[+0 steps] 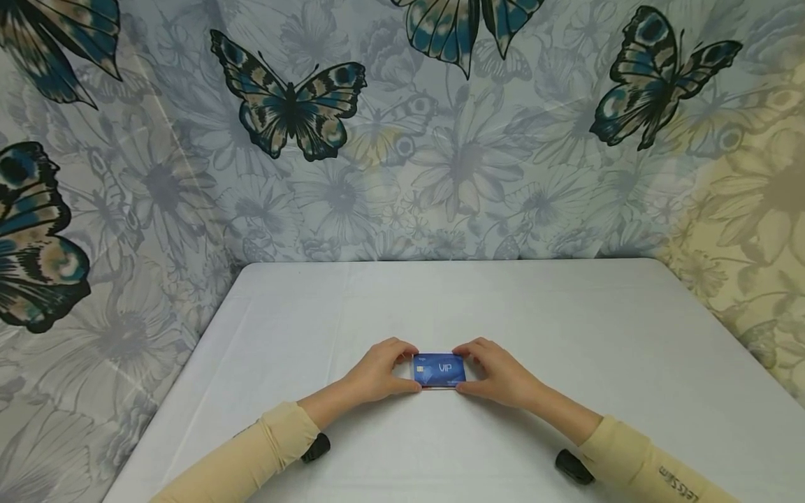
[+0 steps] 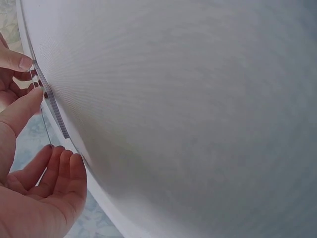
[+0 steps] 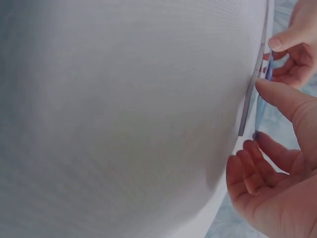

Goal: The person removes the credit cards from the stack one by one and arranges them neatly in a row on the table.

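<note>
A blue card [image 1: 439, 369] with "VIP" lettering and a gold chip is held between the two hands in the head view. My left hand [image 1: 379, 370] pinches its left end, thumb on the near edge and fingers on the far edge. The right hand [image 1: 499, 374] pinches the opposite end in the same way. Seen edge-on in the wrist views, the card stands a little above a thin layered grey stack [image 2: 55, 111] lying on the table, with a narrow gap between. From above, the card hides most of that stack [image 3: 249, 101].
A white cloth covers the table [image 1: 440, 300], whose far edge meets a butterfly-and-flower patterned backdrop [image 1: 352, 195]. Black devices sit under the beige sleeves, one at the left wrist [image 1: 316, 448] and one at the right wrist [image 1: 574, 467].
</note>
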Demonstrator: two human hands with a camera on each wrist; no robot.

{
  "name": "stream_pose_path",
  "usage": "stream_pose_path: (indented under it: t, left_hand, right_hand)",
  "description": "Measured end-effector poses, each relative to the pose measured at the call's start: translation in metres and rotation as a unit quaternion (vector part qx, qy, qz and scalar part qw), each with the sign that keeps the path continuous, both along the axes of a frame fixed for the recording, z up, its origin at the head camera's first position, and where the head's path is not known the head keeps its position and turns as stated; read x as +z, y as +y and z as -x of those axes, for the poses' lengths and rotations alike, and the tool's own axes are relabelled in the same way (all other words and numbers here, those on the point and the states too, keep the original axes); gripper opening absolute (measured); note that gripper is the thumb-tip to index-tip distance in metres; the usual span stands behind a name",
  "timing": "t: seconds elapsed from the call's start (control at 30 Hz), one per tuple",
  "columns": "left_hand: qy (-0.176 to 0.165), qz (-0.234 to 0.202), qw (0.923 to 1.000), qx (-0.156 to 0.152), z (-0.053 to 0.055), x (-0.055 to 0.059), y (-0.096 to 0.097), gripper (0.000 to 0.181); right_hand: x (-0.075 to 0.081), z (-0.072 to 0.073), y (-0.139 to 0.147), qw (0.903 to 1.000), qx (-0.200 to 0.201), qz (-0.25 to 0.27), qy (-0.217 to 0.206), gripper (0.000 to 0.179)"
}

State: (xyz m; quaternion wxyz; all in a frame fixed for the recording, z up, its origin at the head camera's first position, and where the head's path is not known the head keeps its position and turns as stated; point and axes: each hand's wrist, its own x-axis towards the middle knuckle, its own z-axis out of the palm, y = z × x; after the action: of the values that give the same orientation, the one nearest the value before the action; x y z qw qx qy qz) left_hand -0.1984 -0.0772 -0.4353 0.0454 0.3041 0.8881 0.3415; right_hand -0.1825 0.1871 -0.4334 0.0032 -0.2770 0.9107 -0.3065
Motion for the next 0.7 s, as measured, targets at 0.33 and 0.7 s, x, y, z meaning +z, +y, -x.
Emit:
stream_pose_path:
  t: [0.33,0.7]
  left_hand:
    - [0.019,-0.007,0.9998,0.003,-0.001,0.006,0.000,0.051]
    - [0.048,-0.012,0.9988,0.008,0.001,0.014,-0.006,0.052]
  right_hand:
    - [0.000,-0.001,-0.002,0.9996,-0.026,0.004,0.006,0.053]
    - [0.005,-0.001,-0.006,0.9983,-0.026,0.024,0.046,0.057]
